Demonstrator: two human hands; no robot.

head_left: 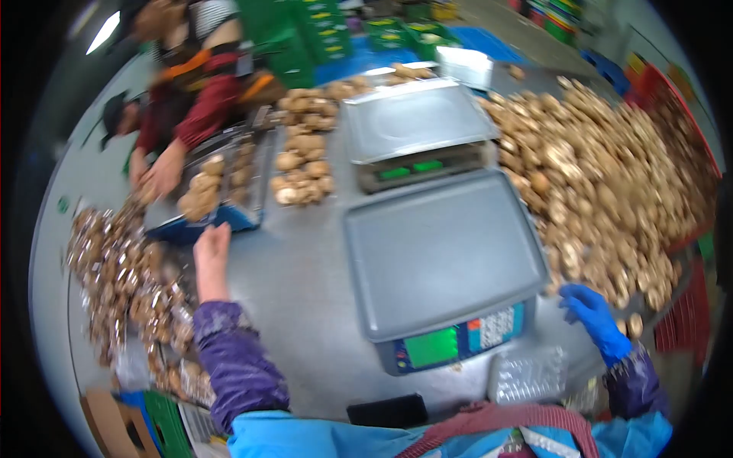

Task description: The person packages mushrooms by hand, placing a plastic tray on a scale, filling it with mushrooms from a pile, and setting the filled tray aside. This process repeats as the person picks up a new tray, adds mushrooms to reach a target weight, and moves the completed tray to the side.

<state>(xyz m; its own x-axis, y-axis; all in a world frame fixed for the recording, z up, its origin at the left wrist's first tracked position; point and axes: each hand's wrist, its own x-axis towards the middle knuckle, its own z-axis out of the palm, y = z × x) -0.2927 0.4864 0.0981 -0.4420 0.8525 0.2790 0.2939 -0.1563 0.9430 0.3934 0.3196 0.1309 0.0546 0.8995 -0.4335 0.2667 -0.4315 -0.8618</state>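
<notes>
A grey metal table (301, 248) here, and it's crowded! Centre stage, the front scale (447, 252), display lit green — right behind it, the rear scale (420, 118), farther up towards the far edge. Over to the right side, a huge loose spread of mushrooms (603, 175), reaching almost to the scales. Left of the rear scale, small piles (305, 145) in a column; beside them a blue-fronted stand (244, 219). Film-wrapped packs (126, 278) heap up along the left edge — and down at the near edge, clear punnets (527, 374) and a flat black thing (388, 412).
</notes>
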